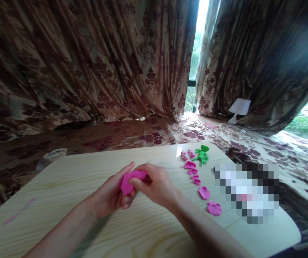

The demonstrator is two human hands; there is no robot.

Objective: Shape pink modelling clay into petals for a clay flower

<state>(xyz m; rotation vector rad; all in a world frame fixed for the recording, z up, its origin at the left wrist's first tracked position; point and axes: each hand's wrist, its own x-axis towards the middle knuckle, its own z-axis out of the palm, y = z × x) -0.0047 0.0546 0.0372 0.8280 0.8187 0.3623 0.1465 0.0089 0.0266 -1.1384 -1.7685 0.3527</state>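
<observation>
Above the middle of the table, my left hand [113,193] cradles a flattened lump of bright pink modelling clay [127,183], its fingers curled beneath. My right hand [156,182] pinches the upper right edge of the same lump between thumb and fingers. To the right lies a line of shaped pink clay pieces, among them a ruffled disc [214,208], another disc [204,192] and a curved piece [190,165]. Beyond them sit small pink-and-white clusters [188,154] beside a green figure-like piece [202,155].
A pale wood-grain table [70,179] has rounded corners. A thin pink strip [19,211] lies at its left. A pixelated, unreadable patch [247,193] covers something on the right. Behind are patterned curtains [102,71], a white lamp [240,106] and a clear container [54,154].
</observation>
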